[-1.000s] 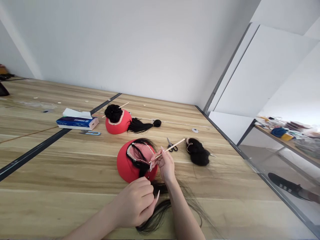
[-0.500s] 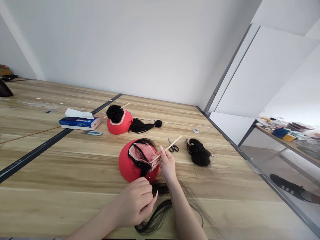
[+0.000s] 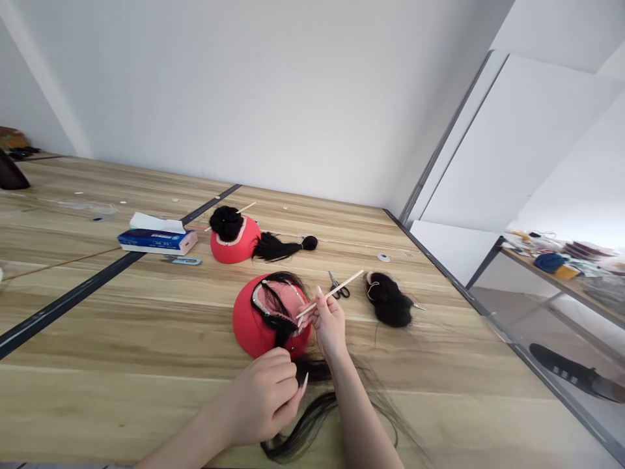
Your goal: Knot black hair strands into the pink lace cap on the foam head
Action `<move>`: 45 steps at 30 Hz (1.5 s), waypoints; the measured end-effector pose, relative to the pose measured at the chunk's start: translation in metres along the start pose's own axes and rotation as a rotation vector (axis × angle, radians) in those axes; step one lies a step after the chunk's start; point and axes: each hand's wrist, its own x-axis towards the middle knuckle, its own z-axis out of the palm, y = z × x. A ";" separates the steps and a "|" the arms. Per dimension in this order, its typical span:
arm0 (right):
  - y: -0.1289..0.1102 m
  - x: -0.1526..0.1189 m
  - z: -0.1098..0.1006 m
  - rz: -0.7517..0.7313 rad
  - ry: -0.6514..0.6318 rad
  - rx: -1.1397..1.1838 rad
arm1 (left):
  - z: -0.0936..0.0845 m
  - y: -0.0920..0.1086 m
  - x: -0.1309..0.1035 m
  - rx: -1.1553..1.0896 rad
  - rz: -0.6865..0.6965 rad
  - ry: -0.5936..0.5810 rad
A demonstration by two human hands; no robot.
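Note:
A red dome-shaped form [image 3: 248, 319] stands on the wooden table, with a pink mesh cap [image 3: 280, 298] and black hair on its top. My left hand [image 3: 273, 391] is closed round a strand of the black hair [image 3: 312, 417], just in front of the form; the hair trails below it over the table. Between the thumb and fingers of my right hand [image 3: 326, 320] is a thin pale wooden stick [image 3: 342, 285], slanting up to the right. The stick's lower end is at the right edge of the mesh cap.
Behind stands another red form [image 3: 237, 251] with a black hair bun and a tied ponytail [image 3: 278, 247]. Scissors [image 3: 339, 288] and a black hair bundle [image 3: 390, 301] lie at the right. A tissue box [image 3: 159, 241] and blue thread snips [image 3: 185, 260] are at the left.
The stick in my right hand has shifted slightly to the right and tilted a little flatter. My left hand has hardly moved and keeps its grip on the hair.

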 end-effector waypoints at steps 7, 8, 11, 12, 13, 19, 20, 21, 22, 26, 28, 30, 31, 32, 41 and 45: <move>-0.015 0.003 0.000 -0.036 -0.095 -0.037 | 0.002 -0.004 -0.005 0.026 -0.053 -0.035; -0.018 0.003 0.000 -0.040 -0.115 -0.050 | 0.002 -0.005 -0.005 0.028 -0.068 -0.039; -0.030 0.004 0.005 -0.082 -0.134 -0.143 | 0.000 -0.006 -0.006 0.023 -0.094 -0.033; -0.034 0.004 0.007 -0.101 -0.130 -0.199 | -0.001 -0.006 -0.006 0.016 -0.096 -0.030; -0.038 0.004 0.010 -0.118 -0.130 -0.261 | -0.001 -0.007 -0.006 0.007 -0.098 -0.029; -0.053 0.006 0.023 -0.113 -0.208 -0.430 | 0.000 -0.008 -0.008 -0.084 -0.092 -0.017; -0.054 0.006 0.023 -0.097 -0.213 -0.403 | 0.000 -0.008 -0.008 -0.090 -0.089 -0.008; -0.054 0.007 0.024 -0.078 -0.213 -0.366 | 0.001 -0.009 -0.007 -0.092 -0.086 -0.001; -0.054 0.008 0.023 -0.060 -0.207 -0.320 | 0.001 -0.009 -0.007 -0.093 -0.083 0.005; -0.050 0.009 0.020 -0.050 -0.175 -0.168 | -0.001 -0.010 -0.004 -0.093 -0.066 0.001; -0.050 0.011 0.020 -0.066 -0.159 -0.123 | -0.002 -0.009 -0.003 -0.093 -0.052 -0.009; -0.052 0.012 0.021 -0.082 -0.152 -0.097 | -0.003 -0.009 -0.002 -0.092 -0.045 -0.013; -0.054 0.013 0.022 -0.090 -0.151 -0.089 | -0.003 -0.009 -0.002 -0.090 -0.046 -0.012; -0.057 0.015 0.024 -0.099 -0.148 -0.087 | -0.004 -0.009 -0.002 -0.087 -0.050 -0.010; -0.106 0.025 0.045 -0.210 -0.143 -0.271 | -0.002 -0.014 -0.003 -0.032 0.008 0.071; -0.145 0.023 0.054 -0.291 -0.189 -0.320 | 0.003 -0.015 -0.003 0.088 0.043 0.101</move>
